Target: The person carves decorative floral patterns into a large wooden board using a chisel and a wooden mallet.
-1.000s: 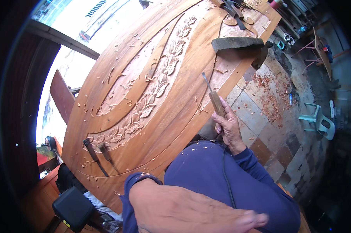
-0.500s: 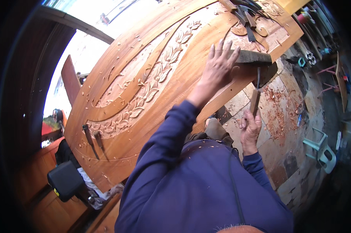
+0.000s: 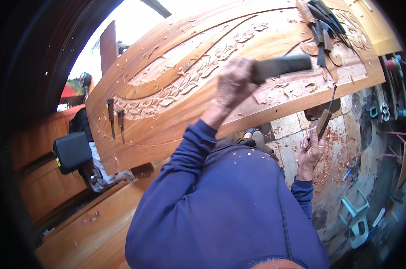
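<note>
Gripped: left hand [image 3: 234,83], blurred block [image 3: 284,67], possibly a mallet; right hand [image 3: 312,152], carving chisel [image 3: 323,122]. Leaf band [image 3: 190,85], twelve o'clock, carved; recess [image 3: 297,91], two o'clock, without leaf relief.

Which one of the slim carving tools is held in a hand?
The wooden-handled chisel in the right hand. The others lie on the carved panel: two tools near its left end, a pile of tools toward its upper right.
</note>
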The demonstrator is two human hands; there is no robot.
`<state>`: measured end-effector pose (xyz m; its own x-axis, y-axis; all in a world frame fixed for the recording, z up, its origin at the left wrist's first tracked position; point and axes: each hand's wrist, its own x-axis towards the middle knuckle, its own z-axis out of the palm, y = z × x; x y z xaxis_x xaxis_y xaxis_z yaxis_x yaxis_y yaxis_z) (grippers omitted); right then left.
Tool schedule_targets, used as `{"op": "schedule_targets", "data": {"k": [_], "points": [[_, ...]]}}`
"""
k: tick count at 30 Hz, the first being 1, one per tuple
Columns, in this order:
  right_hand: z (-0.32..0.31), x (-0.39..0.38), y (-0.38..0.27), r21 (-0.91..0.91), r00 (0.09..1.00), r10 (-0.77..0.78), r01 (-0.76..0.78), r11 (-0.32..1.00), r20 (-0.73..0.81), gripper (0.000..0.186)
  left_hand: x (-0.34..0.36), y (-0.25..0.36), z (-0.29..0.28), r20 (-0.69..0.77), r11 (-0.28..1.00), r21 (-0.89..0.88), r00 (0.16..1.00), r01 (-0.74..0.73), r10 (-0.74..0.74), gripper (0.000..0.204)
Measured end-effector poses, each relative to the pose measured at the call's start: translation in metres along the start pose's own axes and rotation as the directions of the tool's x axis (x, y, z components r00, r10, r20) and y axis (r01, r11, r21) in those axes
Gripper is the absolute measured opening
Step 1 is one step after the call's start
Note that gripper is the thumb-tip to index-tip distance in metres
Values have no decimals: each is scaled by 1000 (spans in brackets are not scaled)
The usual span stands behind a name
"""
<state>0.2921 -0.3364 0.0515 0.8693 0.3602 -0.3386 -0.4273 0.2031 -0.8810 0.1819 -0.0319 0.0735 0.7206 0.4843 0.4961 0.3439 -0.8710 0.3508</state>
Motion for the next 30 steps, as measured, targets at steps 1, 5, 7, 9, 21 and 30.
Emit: {"op": "schedule_targets", "data": {"k": [1,5,7,9,21,30], "points": [[-9,6,5,-18,999,2,-1,1000,49,50,1,-21,-17,-35,997,67,999,31,-29,50],[8,10,11,-77,992,-26,36,996,126,31,-16,-160,-70,-43,884,363,953,295,-300,59],[22,7,10,-138,987,-15,37,990,158,31,-29,-223,-99,-34,795,449,897,408,-441,70],[33,7,9,-189,977,-1,42,981,214,32,-37,-268,-121,-49,760,443,860,475,-509,83],[95,13,10,-59,918,251,-245,968,308,41,-82,-282,-103,-177,792,478,925,379,-336,72],[112,41,2,-284,775,408,-303,910,483,55,-145,-134,-78,84,833,476,929,281,-361,42]]}}
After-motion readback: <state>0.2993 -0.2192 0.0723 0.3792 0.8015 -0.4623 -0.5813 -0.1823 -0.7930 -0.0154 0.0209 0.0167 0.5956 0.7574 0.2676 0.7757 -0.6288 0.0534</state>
